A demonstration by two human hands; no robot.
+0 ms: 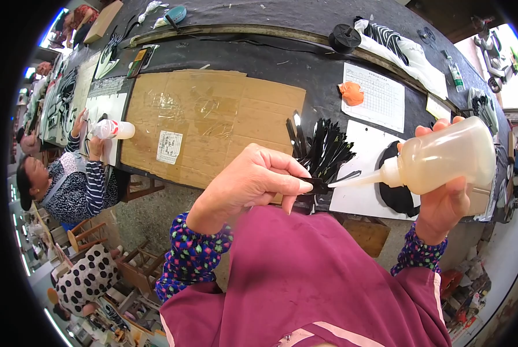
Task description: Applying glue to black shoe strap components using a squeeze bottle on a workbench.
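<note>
Between the thumb and fingers of my left hand (pixel 253 182) is a small black strip (pixel 316 186). My right hand (pixel 444 199) is wrapped round a translucent squeeze bottle (pixel 451 156) of pale yellowish liquid, tilted on its side. Its long thin nozzle (pixel 357 178) points left, its tip at the strip's end; whether they touch I cannot tell. Just beyond my left hand, a bunch of black strips (pixel 328 147) lies fanned out on the table. A round black piece (pixel 395 194) rests on a white sheet (pixel 351 199), partly behind the bottle.
Brown cardboard (pixel 212 115) covers the table's left part. A printed form (pixel 380 95) with an orange lump (pixel 351 93) on it lies beyond the strips. A long bar (pixel 241 30) crosses the far side, near a black spool (pixel 344 38). A co-worker (pixel 68 179) at left handles another bottle (pixel 117 129).
</note>
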